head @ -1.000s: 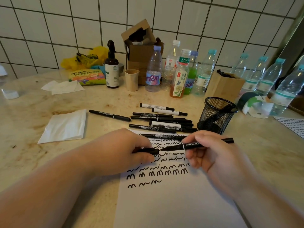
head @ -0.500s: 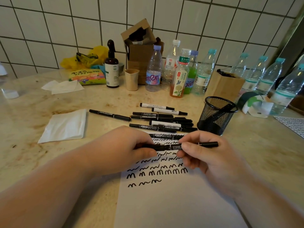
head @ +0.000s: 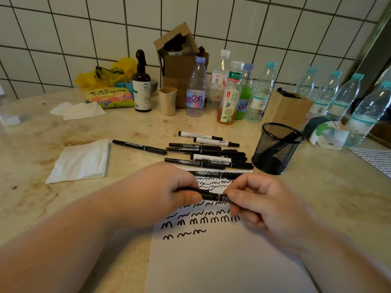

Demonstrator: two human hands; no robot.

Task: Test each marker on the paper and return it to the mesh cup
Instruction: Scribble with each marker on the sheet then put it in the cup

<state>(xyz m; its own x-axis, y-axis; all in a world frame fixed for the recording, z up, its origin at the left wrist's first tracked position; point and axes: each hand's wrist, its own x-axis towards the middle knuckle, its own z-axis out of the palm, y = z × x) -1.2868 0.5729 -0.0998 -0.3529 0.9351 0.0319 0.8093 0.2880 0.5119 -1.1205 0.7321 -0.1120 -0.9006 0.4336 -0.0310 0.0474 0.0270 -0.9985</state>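
A black marker lies level between my two hands above the white paper, which carries rows of black squiggles. My left hand pinches the marker's left end, where the cap sits. My right hand grips its right part, and that end is hidden inside my fingers. Several more markers, black and white, lie in a loose pile beyond the paper, and one rests on the paper's top edge. The black mesh cup stands to the right of the pile with at least one marker inside.
A folded white tissue lies at the left and a single black marker beside it. Several bottles, a small cup, a spray bottle and cardboard boxes line the tiled wall. Another scribbled sheet lies at the right edge.
The cap in my left hand and the marker in my right hand have come together into one piece. My right hand has slid left along the barrel, closer to my left hand.
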